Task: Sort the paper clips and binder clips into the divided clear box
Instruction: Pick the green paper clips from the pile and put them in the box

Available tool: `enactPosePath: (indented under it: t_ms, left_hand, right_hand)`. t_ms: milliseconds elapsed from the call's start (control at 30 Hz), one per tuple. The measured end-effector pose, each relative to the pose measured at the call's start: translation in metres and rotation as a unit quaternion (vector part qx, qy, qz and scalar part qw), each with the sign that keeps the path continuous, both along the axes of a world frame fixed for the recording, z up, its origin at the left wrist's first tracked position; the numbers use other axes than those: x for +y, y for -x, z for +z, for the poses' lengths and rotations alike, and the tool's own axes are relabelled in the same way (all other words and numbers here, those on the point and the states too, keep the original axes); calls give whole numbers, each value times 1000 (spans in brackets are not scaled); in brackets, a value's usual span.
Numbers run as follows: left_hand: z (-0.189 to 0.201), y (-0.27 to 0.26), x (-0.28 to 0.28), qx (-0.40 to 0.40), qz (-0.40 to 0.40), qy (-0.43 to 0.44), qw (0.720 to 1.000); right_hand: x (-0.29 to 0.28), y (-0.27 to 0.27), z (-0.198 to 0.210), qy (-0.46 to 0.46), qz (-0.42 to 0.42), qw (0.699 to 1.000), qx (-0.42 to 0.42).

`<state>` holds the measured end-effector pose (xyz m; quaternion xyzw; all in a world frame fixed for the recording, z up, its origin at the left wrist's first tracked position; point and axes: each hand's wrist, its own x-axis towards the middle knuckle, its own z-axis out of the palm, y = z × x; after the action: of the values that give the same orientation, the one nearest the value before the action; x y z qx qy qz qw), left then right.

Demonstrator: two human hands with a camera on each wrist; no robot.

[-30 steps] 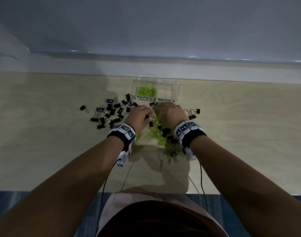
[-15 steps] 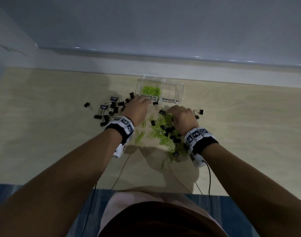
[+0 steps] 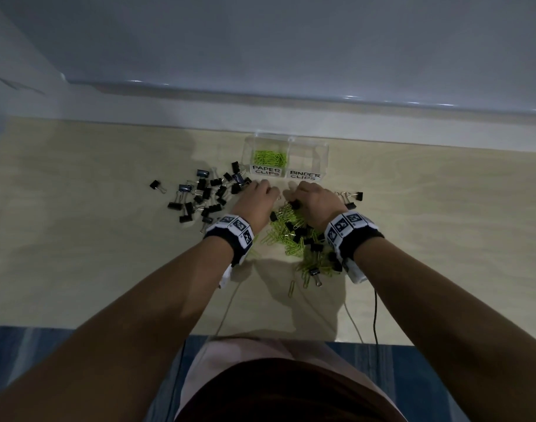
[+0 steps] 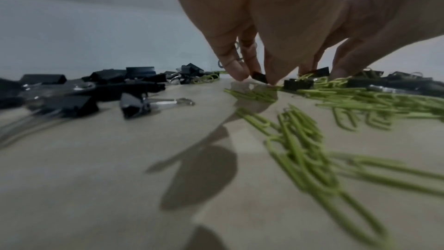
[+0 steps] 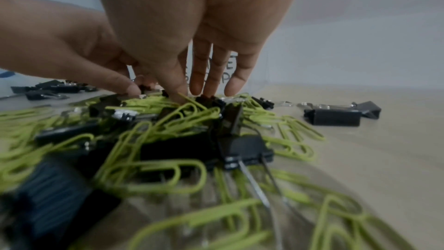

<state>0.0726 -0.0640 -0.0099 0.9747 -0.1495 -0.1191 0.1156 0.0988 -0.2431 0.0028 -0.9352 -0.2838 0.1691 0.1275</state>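
Observation:
The divided clear box [image 3: 323,156] stands at the back, labelled PAPER CLIPS and BINDER CLIPS. Green paper clips [image 3: 269,156] lie in its left compartment; the right one looks bare. Just in front of it both hands work side by side. My left hand [image 3: 260,196] pinches a small black binder clip [image 4: 259,77] between thumb and fingers, low over the table. My right hand [image 3: 309,199] reaches down with nearly straight fingers [image 5: 206,75], whose tips touch the mixed pile [image 3: 300,239] of green paper clips and black binder clips. What lies under its fingertips is hidden.
A heap of black binder clips [image 3: 206,196] lies left of my left hand. A few more binder clips [image 3: 353,197] sit right of the right hand. One loose paper clip [image 3: 291,289] lies nearer me. Wrist cables [image 3: 374,315] trail over the table's front edge.
Half a second ago my left hand was out by the black heap, apart from the right. Now both hands are close together again in front of the box.

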Motion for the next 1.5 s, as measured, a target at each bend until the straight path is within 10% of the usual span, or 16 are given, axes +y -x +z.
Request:
enactPosePath:
  t_ms: [267, 767, 1500]
  left_hand:
    - [-8, 39, 58, -49, 132, 23, 990]
    - [-6, 26, 36, -5, 74, -110, 991]
    - [12, 46, 11, -25, -12, 17, 999]
  right_hand:
    - [2, -3, 15, 30, -17, 998, 53]
    - [-8, 12, 8, -118, -56, 991, -19]
    - [-76, 21, 1, -239, -418, 875, 56]
